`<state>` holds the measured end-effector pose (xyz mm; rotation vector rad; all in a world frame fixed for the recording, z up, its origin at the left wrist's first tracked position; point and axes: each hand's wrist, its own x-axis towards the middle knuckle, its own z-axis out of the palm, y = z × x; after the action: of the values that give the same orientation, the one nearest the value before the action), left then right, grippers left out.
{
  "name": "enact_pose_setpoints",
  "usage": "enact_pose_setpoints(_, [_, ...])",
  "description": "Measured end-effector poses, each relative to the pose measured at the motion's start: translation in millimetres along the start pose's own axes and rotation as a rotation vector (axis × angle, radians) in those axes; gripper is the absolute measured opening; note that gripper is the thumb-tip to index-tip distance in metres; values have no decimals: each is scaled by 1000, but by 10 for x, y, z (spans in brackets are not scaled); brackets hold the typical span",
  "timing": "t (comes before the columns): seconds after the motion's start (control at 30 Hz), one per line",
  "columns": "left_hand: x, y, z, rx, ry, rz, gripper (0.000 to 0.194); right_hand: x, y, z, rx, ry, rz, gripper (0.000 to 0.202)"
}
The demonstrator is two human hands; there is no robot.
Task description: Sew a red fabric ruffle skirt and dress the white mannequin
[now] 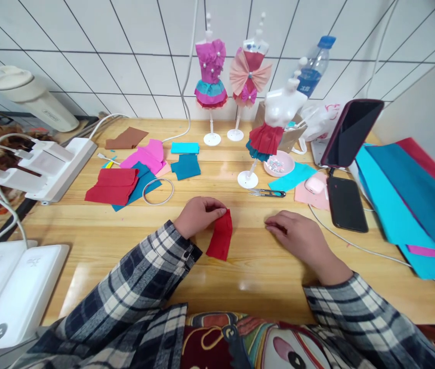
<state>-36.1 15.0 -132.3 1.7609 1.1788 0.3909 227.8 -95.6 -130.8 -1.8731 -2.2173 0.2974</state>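
My left hand (201, 216) pinches the top end of a small folded strip of red cloth (220, 238) between thumb and fingers. The strip hangs down over the wooden tabletop. To the right, apart from the cloth, my right hand (296, 236) is closed with its fingertips pressed together; whatever they hold, if anything, is too small to make out. Beyond the hands stands a white mini dress form (284, 105) wearing a ruffled skirt (267, 139) of red over teal. Thread snips (267, 193) lie at the foot of its stand.
Two dressed mini forms (210, 77) (251, 77) stand by the tiled wall. Red cloth (112, 185), a bangle (158, 191) and other scraps lie left. A pink bead dish (283, 163), phones (347, 204) and cloth sheets (413, 205) are right; a power strip (63, 171) is far left.
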Motion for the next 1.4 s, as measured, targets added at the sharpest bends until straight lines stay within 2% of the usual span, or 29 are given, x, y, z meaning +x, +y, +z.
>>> enact_pose_setpoints(0.2, [7, -11, 7, 33, 3, 1, 28, 65, -232, -1, -284, -115, 65, 18])
enact_pose_setpoints(0.3, [10, -15, 15, 31, 17, -1, 27, 67, -251, 58, -330, -141, 53, 20])
enact_pose_setpoints(0.37, [12, -15, 22, 35, 21, -3, 27, 63, -235, 95, -207, -97, 45, 19])
enact_pose_setpoints(0.43, [13, -14, 28, 52, 23, -1, 26, 78, -245, 112, 31, 2, 43, 15])
enact_pose_setpoints(0.5, [15, -15, 32, 75, 27, 5, 26, 126, -315, 113, 259, 113, 35, 11])
enact_pose_setpoints(0.57, [15, -19, 33, 83, 31, 13, 25, 207, -439, 115, 371, 172, -7, 8])
enact_pose_setpoints(0.7, [7, -23, 29, 36, 16, 18, 26, 399, -683, 182, 287, 229, -90, 12])
enact_pose_setpoints(0.8, [-1, -17, 34, 14, 22, 21, 26, 487, -746, 274, 164, 262, -99, 15])
enact_pose_setpoints(0.97, [-1, -7, 41, -6, 21, 30, 24, 505, -726, 382, 12, 262, -112, 17])
enact_pose_setpoints(1.17, [-2, -15, 8, -34, -3, 25, 27, 495, -707, 376, -92, 303, -147, 20])
enact_pose_setpoints(1.3, [1, -26, -10, -73, -42, 35, 27, 470, -681, 367, -70, 355, -193, 20])
enact_pose_setpoints(1.4, [-3, -19, -3, -60, -28, 39, 23, 441, -651, 380, 25, 353, -208, 22])
